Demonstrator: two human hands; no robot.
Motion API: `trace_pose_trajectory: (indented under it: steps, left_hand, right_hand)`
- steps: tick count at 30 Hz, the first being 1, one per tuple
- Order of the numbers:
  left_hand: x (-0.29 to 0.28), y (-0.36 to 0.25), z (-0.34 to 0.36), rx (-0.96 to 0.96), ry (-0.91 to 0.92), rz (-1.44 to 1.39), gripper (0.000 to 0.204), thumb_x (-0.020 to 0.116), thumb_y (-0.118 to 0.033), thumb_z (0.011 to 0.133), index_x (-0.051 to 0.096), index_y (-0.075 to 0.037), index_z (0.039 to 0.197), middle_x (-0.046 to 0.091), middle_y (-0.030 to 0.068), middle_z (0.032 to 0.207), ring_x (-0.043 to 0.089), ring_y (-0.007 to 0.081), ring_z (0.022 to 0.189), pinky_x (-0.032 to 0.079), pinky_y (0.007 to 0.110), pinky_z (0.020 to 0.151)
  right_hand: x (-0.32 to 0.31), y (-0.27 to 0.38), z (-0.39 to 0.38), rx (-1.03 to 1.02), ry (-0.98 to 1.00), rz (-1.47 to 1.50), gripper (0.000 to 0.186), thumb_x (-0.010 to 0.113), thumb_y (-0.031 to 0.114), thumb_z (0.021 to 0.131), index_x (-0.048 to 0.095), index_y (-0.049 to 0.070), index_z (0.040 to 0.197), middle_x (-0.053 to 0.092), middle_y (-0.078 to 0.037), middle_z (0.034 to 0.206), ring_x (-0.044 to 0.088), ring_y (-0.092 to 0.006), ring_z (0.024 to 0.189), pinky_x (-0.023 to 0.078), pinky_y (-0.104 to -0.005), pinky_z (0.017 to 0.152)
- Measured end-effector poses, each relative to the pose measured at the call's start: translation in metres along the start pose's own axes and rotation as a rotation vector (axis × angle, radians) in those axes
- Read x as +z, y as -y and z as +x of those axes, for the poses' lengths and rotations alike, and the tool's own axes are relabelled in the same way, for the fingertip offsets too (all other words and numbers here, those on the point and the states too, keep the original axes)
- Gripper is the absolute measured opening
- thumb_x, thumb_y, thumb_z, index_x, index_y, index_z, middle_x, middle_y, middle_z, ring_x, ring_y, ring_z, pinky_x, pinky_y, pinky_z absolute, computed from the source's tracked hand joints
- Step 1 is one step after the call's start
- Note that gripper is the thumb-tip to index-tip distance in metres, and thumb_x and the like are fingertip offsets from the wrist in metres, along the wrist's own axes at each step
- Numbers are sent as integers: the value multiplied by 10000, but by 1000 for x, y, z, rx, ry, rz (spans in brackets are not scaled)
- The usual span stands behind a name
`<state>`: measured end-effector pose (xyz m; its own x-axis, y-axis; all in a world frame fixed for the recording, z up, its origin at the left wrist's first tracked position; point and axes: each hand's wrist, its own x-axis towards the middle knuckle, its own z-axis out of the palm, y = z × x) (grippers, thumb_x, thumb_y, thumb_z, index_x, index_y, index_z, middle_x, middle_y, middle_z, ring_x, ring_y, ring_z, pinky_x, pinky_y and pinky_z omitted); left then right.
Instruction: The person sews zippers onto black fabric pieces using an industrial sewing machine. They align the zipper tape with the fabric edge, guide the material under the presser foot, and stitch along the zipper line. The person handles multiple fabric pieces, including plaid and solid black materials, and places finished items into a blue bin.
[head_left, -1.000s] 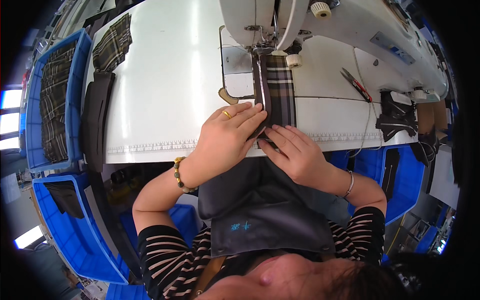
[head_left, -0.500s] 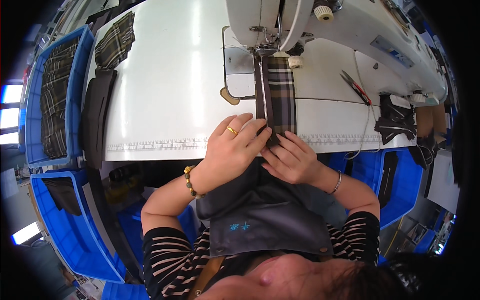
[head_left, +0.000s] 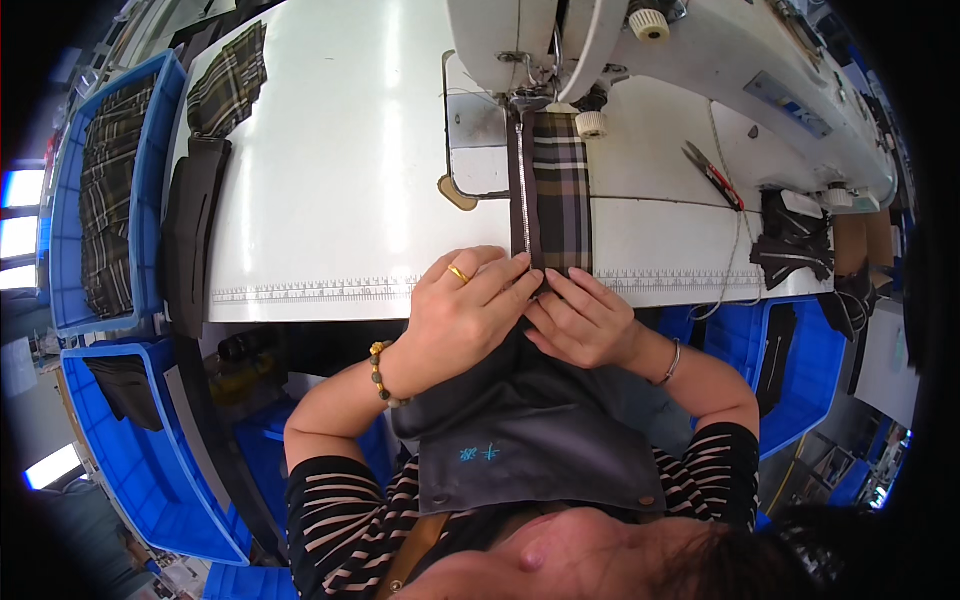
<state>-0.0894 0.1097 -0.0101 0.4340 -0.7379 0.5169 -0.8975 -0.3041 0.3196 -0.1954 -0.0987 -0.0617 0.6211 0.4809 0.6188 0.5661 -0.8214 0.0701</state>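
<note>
A dark zipper strip [head_left: 523, 200] lies lengthwise on a plaid fabric piece [head_left: 564, 200], its far end under the presser foot [head_left: 525, 100] of the white sewing machine [head_left: 726, 60]. My left hand [head_left: 470, 305] holds the strip's near end at the table's front edge, fingertips pressed on the tape. Just right of it, my right hand [head_left: 582, 320] pinches the same end and fabric edge, with its lower fingers curled beneath and partly hidden. Red-handled thread snips [head_left: 713, 175] lie right of the work.
The white table [head_left: 330, 180] carries plaid pieces [head_left: 226, 80], dark strips [head_left: 197, 230] and dark zipper pieces [head_left: 793, 255]. A blue bin [head_left: 160, 100] of plaid fabric stands left, with another blue bin [head_left: 150, 480] below it. A further blue bin [head_left: 818, 370] sits under the table's right end.
Both hands have slid toward me along the strip to its near end, baring more zipper. My right fingers have curled tighter at the table edge.
</note>
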Motion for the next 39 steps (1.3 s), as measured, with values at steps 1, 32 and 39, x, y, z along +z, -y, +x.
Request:
trace_pose_trajectory:
  steps: [1, 32, 39]
  left_hand:
    - [2, 0, 0, 3, -14, -4, 383, 820, -117, 724, 805, -102, 1107, 772, 23, 1156, 707, 220, 1021, 591, 347, 821]
    - [1, 7, -11, 52, 18, 31, 440, 896, -301, 735, 810, -122, 1127, 768, 3, 1227, 660, 184, 968, 574, 404, 926]
    - [-51, 42, -20, -214, 18, 258, 415, 834, -285, 886, 770, -96, 1249, 750, 79, 1296, 701, 302, 1120, 561, 423, 977]
  right_hand:
    - [0, 0, 0, -1, -2, 3, 288, 730, 322, 949, 801, 130, 1151, 696, -39, 1206, 681, -245, 1240, 526, -431, 1119]
    - [11, -101, 81, 153, 330, 184, 771, 811, 538, 799, 676, 68, 1395, 577, -245, 1507, 610, -391, 1313, 524, -450, 990]
    - [7, -103, 77, 142, 372, 136, 865, 793, 605, 764, 657, 72, 1431, 514, -227, 1583, 592, -362, 1339, 523, -425, 939]
